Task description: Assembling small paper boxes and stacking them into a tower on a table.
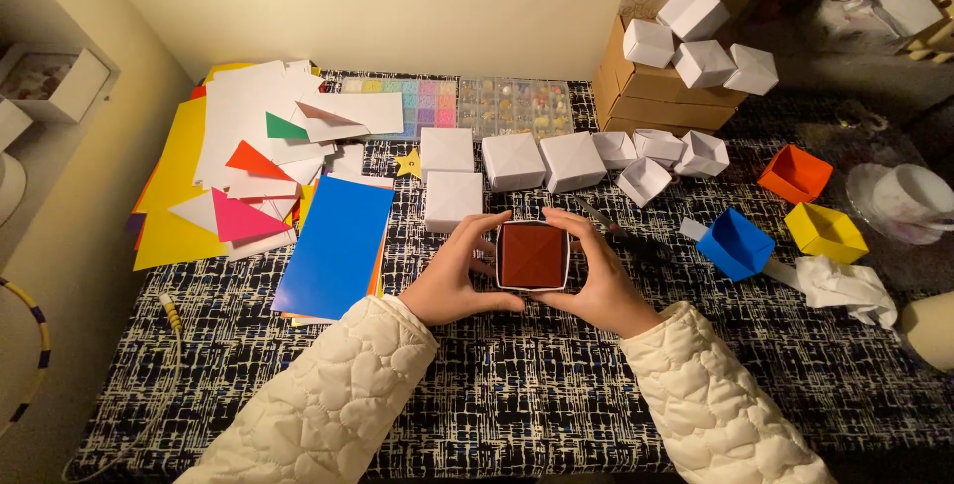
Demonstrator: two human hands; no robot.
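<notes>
A small open paper box (533, 255), dark red inside with white outer walls, sits on the black-and-white patterned tablecloth (517, 385). My left hand (452, 270) cups its left side and my right hand (596, 280) cups its right side, fingers curled over the far corners. Both arms wear cream quilted sleeves. Just beyond the box stand several closed white paper cubes (453, 198).
Loose coloured and white paper sheets (248, 161) and a blue sheet (336, 245) lie at left. Open blue (735, 242), orange (795, 174) and yellow (825, 232) paper boxes sit at right, near crumpled white paper (845, 287). Bead organisers (457, 104) and a cardboard box (656, 91) topped with white cubes stand at the back.
</notes>
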